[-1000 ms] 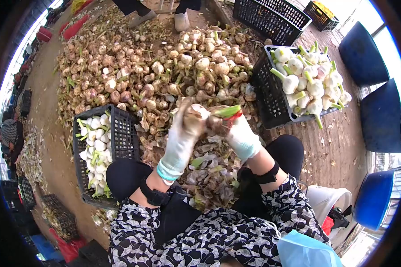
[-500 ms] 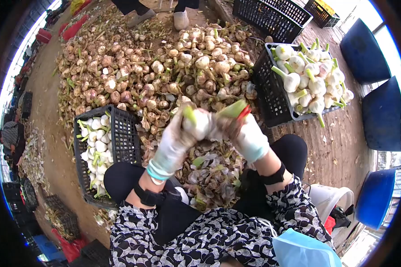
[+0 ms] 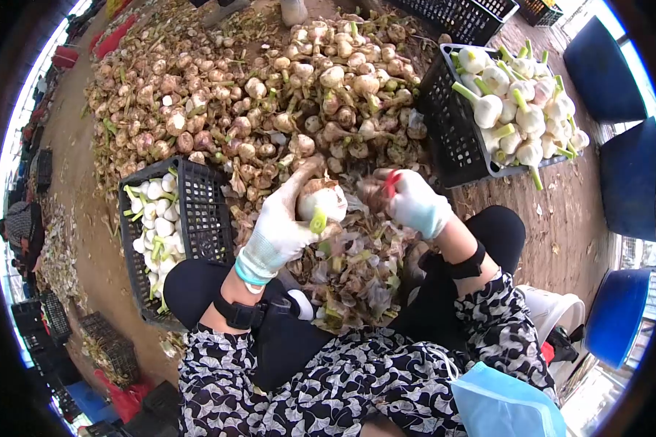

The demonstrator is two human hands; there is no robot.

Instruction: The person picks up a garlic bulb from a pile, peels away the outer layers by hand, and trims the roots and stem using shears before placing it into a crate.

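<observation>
My left hand [image 3: 277, 227], in a white glove soiled at the fingers, grips a garlic bulb [image 3: 323, 201]. The bulb is white with brown skin at its top, and its cut green stem points down toward me. To the right, apart from the bulb, my gloved right hand [image 3: 414, 204] is closed around a small red-handled tool [image 3: 392, 183]; motion blur hides its working end. Below both hands lies a heap of peeled garlic skins and leaf scraps [image 3: 353, 269]. Beyond them spreads a large pile of unpeeled garlic [image 3: 219, 109].
A black crate [image 3: 197, 211] of cleaned garlic stands at my left. Another crate [image 3: 452, 138], heaped with cleaned bulbs, is at the right. Blue tubs [image 3: 627, 175] and a white bucket [image 3: 554, 309] line the right side. A person [image 3: 22, 229] bends at far left.
My hands were close together at the bulb and have moved apart. The green stem piece beside my right hand no longer shows there. The bulb's stem end now points toward me.
</observation>
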